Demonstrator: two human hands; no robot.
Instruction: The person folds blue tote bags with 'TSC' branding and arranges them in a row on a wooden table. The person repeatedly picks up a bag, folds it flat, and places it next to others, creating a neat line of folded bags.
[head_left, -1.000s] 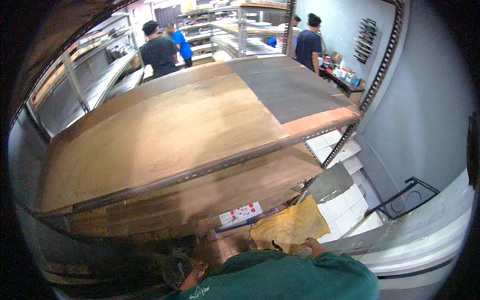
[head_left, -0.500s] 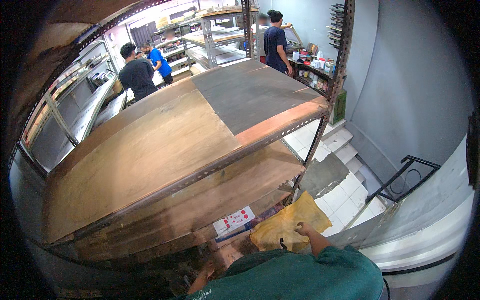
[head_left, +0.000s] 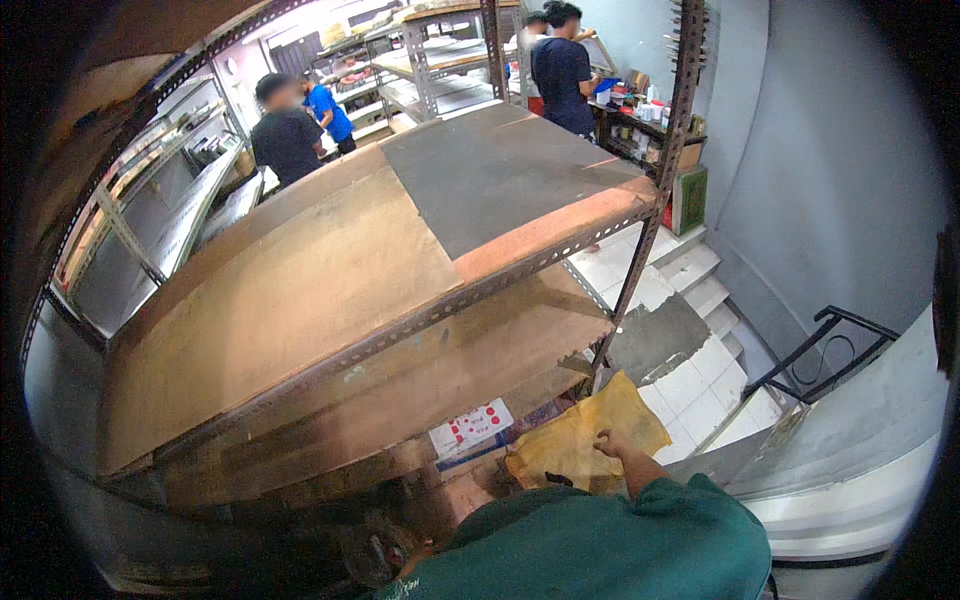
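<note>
My right hand [head_left: 609, 442] is over a crumpled yellow sheet [head_left: 560, 447], its fingers curled together. Whether they pinch the sheet or something small is too fine to see. The sheet lies low beside the rack's leg, with a small black piece [head_left: 560, 480] at its near edge. My left hand [head_left: 424, 550] is low in the dark space under the rack, mostly hidden by my green sleeve and shirt. Its fingers cannot be made out. Close to it is a roundish, dim object [head_left: 378, 550]. A white paper with red marks [head_left: 470, 430] lies left of the yellow sheet.
A metal rack with wooden boards [head_left: 300, 300] and a dark grey panel [head_left: 490, 180] fills the middle. White steps [head_left: 690, 265] and a black rail [head_left: 825, 350] stand right. Several people work beyond, one in dark clothing [head_left: 562, 75] by a cluttered shelf [head_left: 640, 115].
My view has shifted slightly. My right hand stays over the yellow sheet; my left hand has sunk further from sight. Farther off, the people have turned and shifted.
</note>
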